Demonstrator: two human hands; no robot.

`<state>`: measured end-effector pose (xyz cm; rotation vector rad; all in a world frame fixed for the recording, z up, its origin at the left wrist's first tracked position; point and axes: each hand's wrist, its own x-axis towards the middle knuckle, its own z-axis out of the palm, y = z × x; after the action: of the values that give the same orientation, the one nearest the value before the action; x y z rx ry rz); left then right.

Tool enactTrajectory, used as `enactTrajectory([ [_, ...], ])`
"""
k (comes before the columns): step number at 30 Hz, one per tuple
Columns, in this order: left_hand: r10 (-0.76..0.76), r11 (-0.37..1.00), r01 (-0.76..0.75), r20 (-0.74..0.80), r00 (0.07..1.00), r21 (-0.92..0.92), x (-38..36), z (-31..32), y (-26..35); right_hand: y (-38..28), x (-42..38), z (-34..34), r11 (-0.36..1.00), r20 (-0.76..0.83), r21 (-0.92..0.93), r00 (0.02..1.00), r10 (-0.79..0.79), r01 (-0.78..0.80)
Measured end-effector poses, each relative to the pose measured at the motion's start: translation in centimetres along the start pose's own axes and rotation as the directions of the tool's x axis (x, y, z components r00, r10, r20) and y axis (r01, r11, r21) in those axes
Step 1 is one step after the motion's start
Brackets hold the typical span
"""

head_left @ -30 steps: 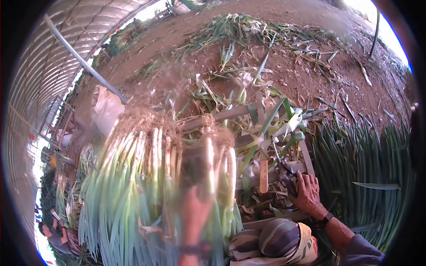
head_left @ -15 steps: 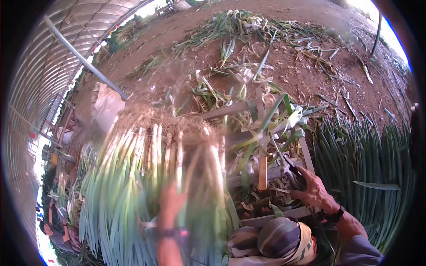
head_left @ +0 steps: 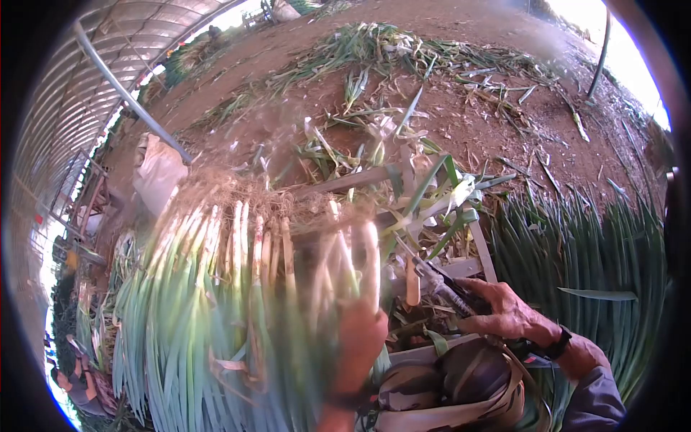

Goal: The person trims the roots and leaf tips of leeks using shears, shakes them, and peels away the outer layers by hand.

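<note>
A row of long green onions [head_left: 194,266] lies at the left and centre, white stalks and brown roots upward, green leaves downward. My left hand [head_left: 360,335], blurred, is wrapped round a thick onion stalk [head_left: 371,266] at the row's right end. In my right hand [head_left: 497,309] is a dark-handled metal tool [head_left: 443,286], its thin tip pointing up and left toward that stalk. The tool's exact kind is unclear. Behind it stands a wooden frame [head_left: 482,248] with cut leaves on it.
More green onions [head_left: 576,273] lie at the right. Leaf scraps [head_left: 374,47] are strewn over brown soil. A pale sack [head_left: 157,173] and a metal pole [head_left: 129,97] are at the left. Another person [head_left: 83,385] is at the lower left. Camouflage-covered knees [head_left: 446,385] are below.
My left hand has moved right from over the onion leaves and now grips a stalk. My right hand has brought the tool slightly left and lower. The view has shifted a little.
</note>
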<state>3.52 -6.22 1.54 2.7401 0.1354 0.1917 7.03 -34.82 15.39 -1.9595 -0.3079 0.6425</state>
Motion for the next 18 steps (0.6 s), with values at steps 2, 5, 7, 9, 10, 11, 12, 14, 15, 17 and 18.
enactTrajectory([
  [2, 0.015, 0.996, -0.014, 0.004, 1.0, -0.088, 1.4, 0.1, 1.2, -1.2, -0.1, -0.5, 0.997, 0.028, -0.068, 0.999, -0.028, 0.03],
  [5, -0.083, 0.995, 0.088, 0.112, 0.99, -0.038, 3.5, 1.6, 1.6, -3.7, -0.3, -1.1, 0.981, 0.069, -0.192, 0.998, -0.014, 0.027],
  [7, -0.023, 0.985, 0.021, -0.01, 1.0, -0.169, 2.8, 1.7, 1.4, -4.7, -0.2, -1.5, 0.956, 0.107, -0.286, 0.993, -0.042, 0.072],
  [9, -0.021, 0.962, 0.007, -0.047, 0.999, -0.274, 1.1, 1.4, 0.7, -5.4, -0.1, -1.7, 0.922, 0.145, -0.371, 0.987, -0.063, 0.113],
  [10, -0.043, 0.947, 0.035, -0.016, 0.999, -0.32, -0.5, 1.1, -0.2, -5.7, -0.2, -1.7, 0.902, 0.162, -0.411, 0.984, -0.067, 0.129],
  [11, -0.058, 0.929, 0.059, 0.012, 0.998, -0.364, -1.3, 0.1, -0.3, -6.0, -0.3, -1.7, 0.88, 0.176, -0.452, 0.982, -0.072, 0.145],
  [12, -0.105, 0.895, 0.144, 0.115, 0.988, -0.423, -2.4, -1.0, -0.1, -6.1, -0.5, -1.7, 0.859, 0.192, -0.487, 0.979, -0.071, 0.158],
  [14, -0.141, 0.91, 0.177, 0.123, 0.982, -0.374, -4.1, -0.5, -0.7, -6.4, -0.8, -1.7, 0.806, 0.233, -0.558, 0.97, -0.075, 0.197],
  [15, -0.161, 0.917, 0.195, 0.123, 0.979, -0.348, -4.7, -0.2, -1.0, -6.5, -0.8, -1.7, 0.792, 0.26, -0.581, 0.965, -0.037, 0.187],
  [17, -0.211, 0.89, 0.237, 0.109, 0.971, -0.39, -4.8, -0.1, -0.7, -6.5, -1.3, -1.6, 0.765, 0.309, -0.622, 0.95, 0.044, 0.167],
  [18, -0.203, 0.887, 0.223, 0.092, 0.975, -0.405, -4.5, 0.3, -0.9, -6.5, -1.5, -1.4, 0.753, 0.319, -0.636, 0.946, 0.056, 0.17],
])
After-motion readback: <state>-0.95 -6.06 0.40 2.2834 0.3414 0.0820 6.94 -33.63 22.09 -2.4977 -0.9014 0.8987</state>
